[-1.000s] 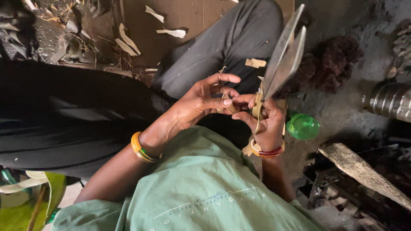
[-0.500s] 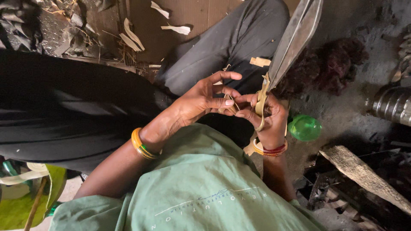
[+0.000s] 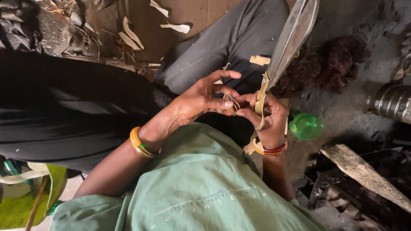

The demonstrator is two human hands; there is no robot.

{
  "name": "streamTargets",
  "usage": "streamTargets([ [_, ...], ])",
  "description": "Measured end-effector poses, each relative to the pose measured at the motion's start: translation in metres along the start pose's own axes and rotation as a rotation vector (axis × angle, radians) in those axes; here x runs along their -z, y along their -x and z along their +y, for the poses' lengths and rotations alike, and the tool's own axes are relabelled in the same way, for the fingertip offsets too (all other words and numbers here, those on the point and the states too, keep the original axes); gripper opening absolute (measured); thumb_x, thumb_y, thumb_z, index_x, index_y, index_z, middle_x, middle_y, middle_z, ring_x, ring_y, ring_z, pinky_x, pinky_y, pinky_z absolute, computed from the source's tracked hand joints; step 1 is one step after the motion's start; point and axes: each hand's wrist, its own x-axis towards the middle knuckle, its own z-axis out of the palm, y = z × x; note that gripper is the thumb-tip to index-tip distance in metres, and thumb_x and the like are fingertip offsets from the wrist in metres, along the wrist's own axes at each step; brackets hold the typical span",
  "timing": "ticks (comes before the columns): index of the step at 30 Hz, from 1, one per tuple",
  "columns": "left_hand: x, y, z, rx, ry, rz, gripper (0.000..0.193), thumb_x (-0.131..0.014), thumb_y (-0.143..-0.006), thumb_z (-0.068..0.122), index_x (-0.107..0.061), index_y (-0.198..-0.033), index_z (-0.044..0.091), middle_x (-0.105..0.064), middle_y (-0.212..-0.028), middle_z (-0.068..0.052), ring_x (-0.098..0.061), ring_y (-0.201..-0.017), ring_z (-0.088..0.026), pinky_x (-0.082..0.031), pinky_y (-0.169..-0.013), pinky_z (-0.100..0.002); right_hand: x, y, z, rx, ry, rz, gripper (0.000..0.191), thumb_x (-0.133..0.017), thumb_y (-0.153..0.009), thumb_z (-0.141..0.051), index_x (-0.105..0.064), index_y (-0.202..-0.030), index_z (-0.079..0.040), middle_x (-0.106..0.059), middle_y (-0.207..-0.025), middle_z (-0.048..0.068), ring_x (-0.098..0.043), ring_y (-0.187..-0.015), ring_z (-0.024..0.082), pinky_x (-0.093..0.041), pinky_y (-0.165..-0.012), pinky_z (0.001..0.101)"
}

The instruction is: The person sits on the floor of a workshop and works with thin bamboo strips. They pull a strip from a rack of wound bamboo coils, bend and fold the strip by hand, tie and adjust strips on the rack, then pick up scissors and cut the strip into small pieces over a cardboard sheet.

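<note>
Head view looks down on a thin pale strip (image 3: 231, 104), folded or looped, pinched between the fingertips of both hands just above the lap. It looks light, dry and springy, likely to crease or split if bent sharply, so a hold close to the fold with fingertips seems best. Left hand (image 3: 201, 97) is half closed, thumb and forefinger on the strip, other fingers spread. Right hand (image 3: 269, 119) is curled shut around the handle of a long blade (image 3: 291, 40) that rises up and away from it; that blade looks stiff, heavy and sharp along its edge, which stands close beside the left fingers. Just right of the right hand lies a green bottle (image 3: 305, 126); beyond the hands, a grey-trousered knee (image 3: 231, 42) and scattered pale shavings (image 3: 173, 27) on the floor leave little free room
</note>
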Motion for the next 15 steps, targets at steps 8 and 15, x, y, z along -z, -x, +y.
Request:
streamTargets([
  [8, -0.011, 0.004, 0.005, -0.096, -0.251, 0.048, 0.081, -0.076, -0.086, -0.007, -0.036, -0.154, 0.009, -0.058, -0.122, -0.016, -0.067, -0.104, -0.019, -0.061, -0.096, -0.034, -0.006, 0.004, -0.006, -0.007, 0.061, 0.053, 0.017, -0.07, -0.098, 0.002, -0.055, -0.105, -0.002, -0.074, -0.121, 0.018, -0.064, -0.094, 0.009, -0.052, -0.082, 0.0224],
  [15, -0.018, 0.002, 0.007, -0.023, -0.346, 0.04, 0.098, -0.069, -0.08, -0.01, -0.02, -0.161, 0.015, -0.058, -0.132, -0.014, -0.072, -0.102, -0.018, -0.063, -0.092, -0.033, -0.01, 0.002, -0.013, 0.158, 0.176, -0.116, 0.026, -0.061, -0.091, -0.001, -0.048, -0.113, 0.0, -0.065, -0.13, 0.02, -0.06, -0.121, 0.018, -0.046, -0.106, 0.0326],
])
